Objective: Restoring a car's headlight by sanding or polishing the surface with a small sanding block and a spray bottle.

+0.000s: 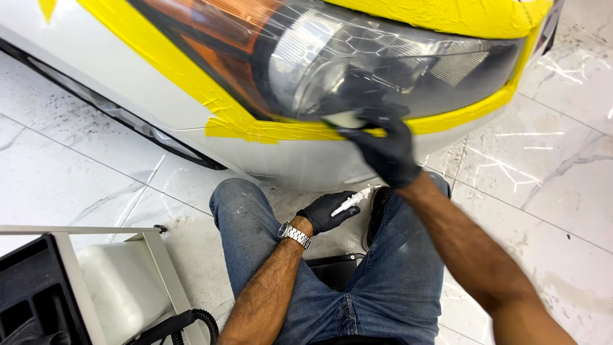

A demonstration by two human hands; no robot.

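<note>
The right hand [386,153], in a black glove, presses a small pale pad [345,119] against the lower edge of the car's headlight lens [396,64]; its grip is clamped on the pad, which sticks out just to the left of the fingertips and lies flat on the glass. The hand is slightly blurred, so the exact finger placement cannot be told. From that grip the lens stretches up and away to both sides, its long axis running left to right across the front of the car, and the yellow masking tape [236,128] that borders it passes directly under the pad and continues left and right along the lens rim. The left hand [325,212], also gloved in black and wearing a metal wristwatch [295,234], sits well below and a little left of the right grip, over the person's jeans [357,287]; its fingers are closed round a small white bottle [351,201] whose long axis points up and rightward toward the lens. The right hand is clearly the nearer one to the headlight. A grey and black machine [57,287] stands far down-left on the marble floor [562,185].
</note>
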